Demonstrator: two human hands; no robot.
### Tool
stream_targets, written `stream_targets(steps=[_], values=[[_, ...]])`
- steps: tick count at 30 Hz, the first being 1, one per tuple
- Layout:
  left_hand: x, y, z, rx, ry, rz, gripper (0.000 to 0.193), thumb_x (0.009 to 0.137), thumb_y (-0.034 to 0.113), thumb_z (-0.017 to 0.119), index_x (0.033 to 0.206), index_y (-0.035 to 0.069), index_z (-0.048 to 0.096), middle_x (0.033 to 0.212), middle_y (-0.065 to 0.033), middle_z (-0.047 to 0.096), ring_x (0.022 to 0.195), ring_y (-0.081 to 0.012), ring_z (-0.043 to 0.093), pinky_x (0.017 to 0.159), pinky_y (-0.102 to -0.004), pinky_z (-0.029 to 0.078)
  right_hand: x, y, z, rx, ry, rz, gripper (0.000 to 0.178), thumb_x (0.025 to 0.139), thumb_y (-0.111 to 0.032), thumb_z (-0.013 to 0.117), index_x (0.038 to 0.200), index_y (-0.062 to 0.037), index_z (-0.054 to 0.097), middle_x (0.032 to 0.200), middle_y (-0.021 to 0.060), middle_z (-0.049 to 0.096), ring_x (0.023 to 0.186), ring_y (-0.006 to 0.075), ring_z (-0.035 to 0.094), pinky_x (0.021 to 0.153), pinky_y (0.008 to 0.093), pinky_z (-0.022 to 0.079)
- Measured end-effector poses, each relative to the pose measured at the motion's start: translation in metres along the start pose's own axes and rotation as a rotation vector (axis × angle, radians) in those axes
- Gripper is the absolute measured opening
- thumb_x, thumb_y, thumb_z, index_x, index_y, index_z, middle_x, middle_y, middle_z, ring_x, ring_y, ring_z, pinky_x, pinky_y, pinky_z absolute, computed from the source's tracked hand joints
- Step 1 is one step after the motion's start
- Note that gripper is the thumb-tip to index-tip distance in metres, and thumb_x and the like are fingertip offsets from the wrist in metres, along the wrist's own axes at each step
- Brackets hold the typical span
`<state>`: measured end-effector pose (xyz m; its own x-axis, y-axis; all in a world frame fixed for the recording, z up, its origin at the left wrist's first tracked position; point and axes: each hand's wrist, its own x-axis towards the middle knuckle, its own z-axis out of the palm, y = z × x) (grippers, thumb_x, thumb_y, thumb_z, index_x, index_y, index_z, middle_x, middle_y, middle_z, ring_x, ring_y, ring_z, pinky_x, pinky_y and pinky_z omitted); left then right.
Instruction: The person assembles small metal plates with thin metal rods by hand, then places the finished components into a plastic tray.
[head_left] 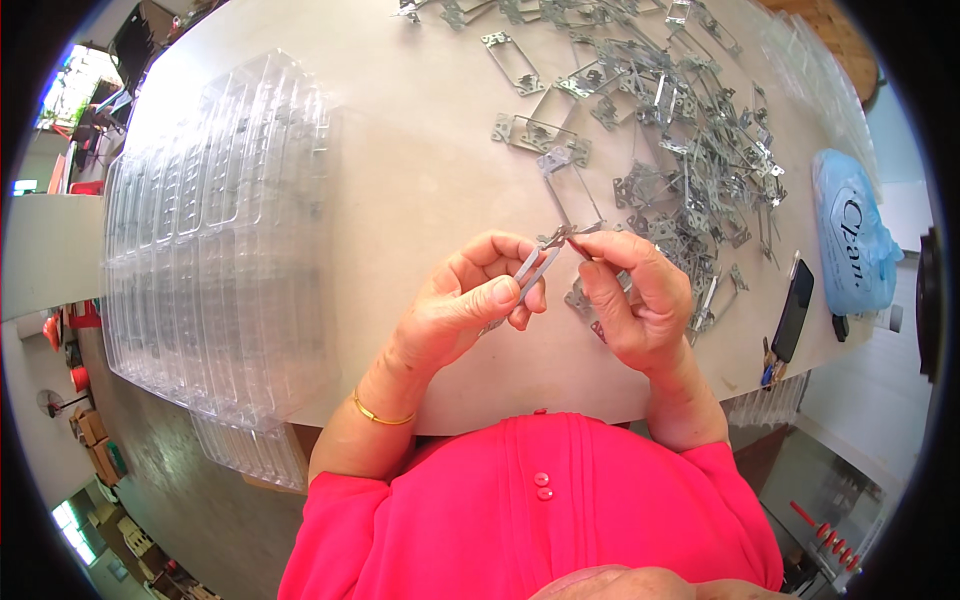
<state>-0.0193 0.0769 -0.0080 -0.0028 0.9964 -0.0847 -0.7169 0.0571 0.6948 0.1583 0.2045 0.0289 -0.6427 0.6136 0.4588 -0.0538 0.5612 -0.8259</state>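
Above the near part of the table, my left hand (462, 292) is closed around a narrow metal frame bracket (540, 268), thumb on one side bar. The bracket tilts, its far end pointing up and to the right. At that end my right hand (640, 298) pinches a small, thin, dark piece (579, 248) between thumb and forefinger; its kind is too small to make out. It meets the bracket's end plate. Just beyond my fingertips lies another rectangular metal bracket (572, 195), flat on the table.
A heap of similar metal brackets (690, 150) covers the right and far table (420, 180). Stacked clear plastic trays (215, 230) stand at left. Toward the right edge are a black phone (794, 310), a blue plastic bag (855, 235) and more clear trays (815, 75).
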Motion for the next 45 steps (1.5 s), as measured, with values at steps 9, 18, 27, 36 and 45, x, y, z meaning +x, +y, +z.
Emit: stream_targets(steps=[9,18,27,36,45], values=[[-0.001,0.006,0.007,0.112,0.055,-0.002,0.046,0.095,0.027,0.074,0.130,0.002,0.057,0.101,-0.0116,0.068,0.086,-0.0148,0.061,0.075,-0.0309,0.050,0.002,-0.002,-0.005,-0.099,-0.066,-0.058,0.022,0.086,0.011,0.067,0.106,0.0012,0.068,0.080,0.0060,0.067,0.062,0.0114,0.058,0.055,0.0251,0.046],[-0.002,0.013,0.019,0.306,0.139,-0.028,0.048,0.091,0.022,0.079,0.128,0.000,0.060,0.110,-0.0069,0.067,0.100,-0.0143,0.063,0.080,-0.0278,0.051,-0.005,-0.012,-0.005,0.246,-0.069,0.411,0.007,0.094,0.006,0.064,0.098,0.0011,0.062,0.085,0.0052,0.067,0.067,0.0037,0.058,0.058,0.0211,0.046],[-0.003,0.011,0.018,0.252,0.154,-0.006,0.044,0.095,0.024,0.074,0.128,-0.001,0.059,0.105,-0.0096,0.067,0.089,-0.0136,0.062,0.076,-0.0281,0.052,-0.002,-0.013,-0.015,0.321,-0.205,0.509,0.004,0.096,0.005,0.060,0.098,0.0011,0.061,0.072,0.0025,0.065,0.059,0.0046,0.059,0.055,0.0218,0.045],[-0.002,0.014,0.009,0.115,0.091,-0.094,0.043,0.100,0.028,0.065,0.126,-0.005,0.057,0.090,-0.0132,0.068,0.066,-0.0127,0.057,0.061,-0.0261,0.046,0.003,0.009,-0.007,0.088,0.042,-0.024,0.010,0.093,0.005,0.067,0.101,0.0002,0.063,0.093,0.0088,0.069,0.078,0.0139,0.066,0.069,0.0261,0.051],[-0.002,0.012,0.007,0.104,-0.009,-0.156,0.073,0.103,0.057,0.047,0.135,-0.008,0.049,0.086,-0.0160,0.069,0.060,-0.0142,0.058,0.057,-0.0263,0.046,-0.003,0.006,-0.002,0.020,-0.078,-0.026,0.012,0.096,0.002,0.068,0.106,0.0001,0.063,0.096,0.0083,0.068,0.077,0.0142,0.064,0.068,0.0272,0.052]])
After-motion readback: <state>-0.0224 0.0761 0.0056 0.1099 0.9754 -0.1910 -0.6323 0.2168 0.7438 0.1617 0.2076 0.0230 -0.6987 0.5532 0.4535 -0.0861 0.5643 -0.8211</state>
